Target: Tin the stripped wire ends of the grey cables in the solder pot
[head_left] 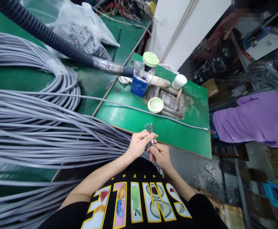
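Just hands [150, 149] at bench edge [162, 143].

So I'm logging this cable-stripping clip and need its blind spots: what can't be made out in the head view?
- Grip of the left hand and right hand on the thin grey cable with coloured wire ends: the fingers cover it.
- Colour count of those wire ends: too small.
- Contents of the pale green round lidded jar: hidden by its lid.
- Person in the purple sleeve: cut off by the right edge.
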`<action>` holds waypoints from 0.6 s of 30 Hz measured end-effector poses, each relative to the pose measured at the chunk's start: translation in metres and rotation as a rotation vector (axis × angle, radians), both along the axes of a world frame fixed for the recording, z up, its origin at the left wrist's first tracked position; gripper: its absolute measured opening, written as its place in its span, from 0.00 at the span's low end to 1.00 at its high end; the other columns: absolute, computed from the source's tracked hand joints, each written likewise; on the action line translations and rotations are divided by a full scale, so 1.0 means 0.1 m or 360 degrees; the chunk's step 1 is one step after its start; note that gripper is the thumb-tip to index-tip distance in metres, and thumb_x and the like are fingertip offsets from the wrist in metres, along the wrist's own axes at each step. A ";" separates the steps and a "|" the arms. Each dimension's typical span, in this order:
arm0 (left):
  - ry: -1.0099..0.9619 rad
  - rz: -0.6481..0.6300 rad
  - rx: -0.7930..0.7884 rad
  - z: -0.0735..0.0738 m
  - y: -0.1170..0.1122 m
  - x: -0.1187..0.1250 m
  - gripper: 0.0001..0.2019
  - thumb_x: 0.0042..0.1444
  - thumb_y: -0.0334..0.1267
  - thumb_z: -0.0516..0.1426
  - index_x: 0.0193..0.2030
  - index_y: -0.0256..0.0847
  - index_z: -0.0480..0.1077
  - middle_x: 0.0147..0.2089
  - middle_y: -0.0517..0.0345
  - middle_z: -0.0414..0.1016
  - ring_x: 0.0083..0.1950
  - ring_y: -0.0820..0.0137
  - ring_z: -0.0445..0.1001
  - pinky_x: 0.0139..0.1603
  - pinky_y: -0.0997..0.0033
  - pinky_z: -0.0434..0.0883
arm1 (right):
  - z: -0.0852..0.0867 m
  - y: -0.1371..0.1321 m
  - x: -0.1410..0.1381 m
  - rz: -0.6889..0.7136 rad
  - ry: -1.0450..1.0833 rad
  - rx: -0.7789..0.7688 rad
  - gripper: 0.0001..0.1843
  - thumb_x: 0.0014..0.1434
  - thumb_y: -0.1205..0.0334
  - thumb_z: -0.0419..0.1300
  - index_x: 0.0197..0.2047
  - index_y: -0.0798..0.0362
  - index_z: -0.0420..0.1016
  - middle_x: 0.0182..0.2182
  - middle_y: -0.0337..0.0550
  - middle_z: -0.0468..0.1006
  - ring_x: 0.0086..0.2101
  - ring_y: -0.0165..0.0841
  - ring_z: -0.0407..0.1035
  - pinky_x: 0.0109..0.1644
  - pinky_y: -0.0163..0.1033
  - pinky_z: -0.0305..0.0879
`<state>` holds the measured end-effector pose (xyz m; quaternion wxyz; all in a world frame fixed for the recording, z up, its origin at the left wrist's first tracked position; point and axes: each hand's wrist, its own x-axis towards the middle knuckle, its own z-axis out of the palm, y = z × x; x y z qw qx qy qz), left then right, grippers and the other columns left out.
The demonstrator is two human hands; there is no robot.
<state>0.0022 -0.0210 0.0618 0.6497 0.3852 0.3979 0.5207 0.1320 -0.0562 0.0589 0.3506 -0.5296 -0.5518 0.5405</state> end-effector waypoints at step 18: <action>0.0069 -0.0003 0.0113 -0.04 -0.01 -0.05 0.18 0.55 0.49 0.57 0.26 0.36 0.78 0.30 0.51 0.78 0.33 0.69 0.73 0.37 0.70 0.69 | -0.01 -0.04 -0.01 0.0025 -0.0038 0.0078 0.17 0.59 0.53 0.54 0.25 0.54 0.72 0.11 0.35 0.68 0.12 0.24 0.58 0.16 0.30 0.55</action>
